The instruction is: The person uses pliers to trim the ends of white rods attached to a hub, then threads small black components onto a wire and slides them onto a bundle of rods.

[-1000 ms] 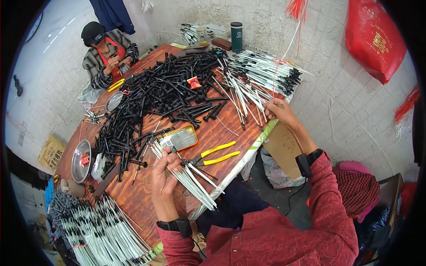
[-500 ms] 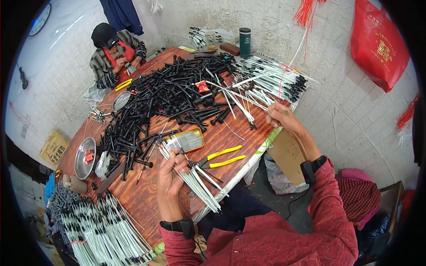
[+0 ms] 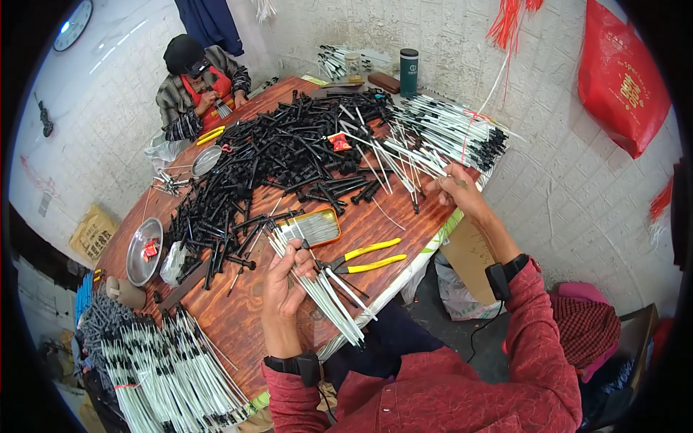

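1. At lower centre, the left hand (image 3: pixel 289 278) curls closed round a white-rod sheaf (image 3: pixel 330 308); right of centre, the right hand (image 3: pixel 456 189) pinches loose white rods (image 3: pixel 415 157);
2. gathered already: lower-left bundles (image 3: pixel 177 372), upper-right bundle (image 3: pixel 444 124); ungathered: central black heap (image 3: pixel 278 148).

Table (image 3: pixel 231 310); black pieces (image 3: pixel 271 155); white sticks (image 3: pixel 440 124)

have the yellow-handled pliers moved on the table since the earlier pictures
No. Judged against the orange-rimmed tray, the yellow-handled pliers lie as before, handles pointing right; both shift together in the picture as the camera moves.
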Action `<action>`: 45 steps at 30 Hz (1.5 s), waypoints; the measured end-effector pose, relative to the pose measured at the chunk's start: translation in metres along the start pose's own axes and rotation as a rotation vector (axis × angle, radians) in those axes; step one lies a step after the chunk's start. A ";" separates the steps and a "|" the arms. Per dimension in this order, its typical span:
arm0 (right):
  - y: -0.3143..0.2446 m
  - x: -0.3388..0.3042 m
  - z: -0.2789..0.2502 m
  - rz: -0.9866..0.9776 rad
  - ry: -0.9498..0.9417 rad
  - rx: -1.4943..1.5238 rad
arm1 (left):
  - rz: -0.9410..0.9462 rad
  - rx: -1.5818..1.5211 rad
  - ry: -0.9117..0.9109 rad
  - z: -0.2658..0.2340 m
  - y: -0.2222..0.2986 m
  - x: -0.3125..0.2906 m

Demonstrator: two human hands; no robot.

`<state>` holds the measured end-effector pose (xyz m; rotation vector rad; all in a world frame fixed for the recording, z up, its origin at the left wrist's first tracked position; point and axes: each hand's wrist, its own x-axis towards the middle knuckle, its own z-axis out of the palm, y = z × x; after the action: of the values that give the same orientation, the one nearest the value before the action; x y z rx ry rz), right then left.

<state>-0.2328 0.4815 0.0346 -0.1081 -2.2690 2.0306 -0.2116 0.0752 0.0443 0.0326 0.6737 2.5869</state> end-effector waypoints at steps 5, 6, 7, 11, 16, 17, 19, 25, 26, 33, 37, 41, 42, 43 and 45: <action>0.016 0.011 0.013 -0.002 0.020 -0.078 | -0.011 -0.011 -0.024 -0.004 0.001 0.001; 0.018 0.011 0.015 0.001 0.031 -0.054 | -0.012 -0.014 -0.030 -0.005 0.001 0.002; 0.018 0.009 0.014 0.000 0.032 -0.054 | -0.012 -0.013 -0.031 -0.004 0.000 0.002; 0.012 -0.001 0.021 -0.050 -0.062 -0.125 | 0.008 0.021 0.017 0.000 -0.001 0.002; -0.018 -0.027 0.032 -0.097 -0.120 0.079 | 0.022 0.049 -0.036 -0.014 -0.002 0.003; -0.019 -0.031 0.034 -0.102 -0.170 0.101 | 0.025 0.065 -0.022 -0.018 -0.002 0.004; -0.023 -0.041 0.042 -0.107 -0.230 0.118 | 0.038 0.074 -0.003 -0.017 -0.001 0.005; -0.040 -0.076 0.063 0.003 -0.463 0.187 | 0.069 0.096 0.115 0.000 -0.005 0.002; -0.041 -0.078 0.065 0.029 -0.496 0.181 | 0.066 0.097 0.071 -0.004 -0.005 0.004; -0.031 -0.085 0.087 0.083 -0.553 0.197 | 0.082 0.064 -0.039 -0.012 -0.001 0.006; -0.021 -0.101 0.104 0.128 -0.537 0.230 | 0.136 0.035 0.048 0.002 -0.006 0.003; -0.012 -0.116 0.117 0.188 -0.515 0.282 | 0.172 0.037 0.047 -0.007 -0.006 0.004; -0.010 -0.119 0.121 0.216 -0.503 0.304 | 0.173 0.046 0.037 -0.010 -0.005 0.004; -0.010 -0.123 0.124 0.212 -0.507 0.298 | 0.180 0.043 0.033 -0.008 -0.004 0.005; -0.009 -0.132 0.131 0.263 -0.495 0.383 | 0.192 0.007 -0.044 -0.006 -0.005 0.005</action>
<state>-0.1175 0.3362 0.0265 0.1499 -2.1356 2.8637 -0.2149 0.0781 0.0361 0.1638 0.6940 2.7582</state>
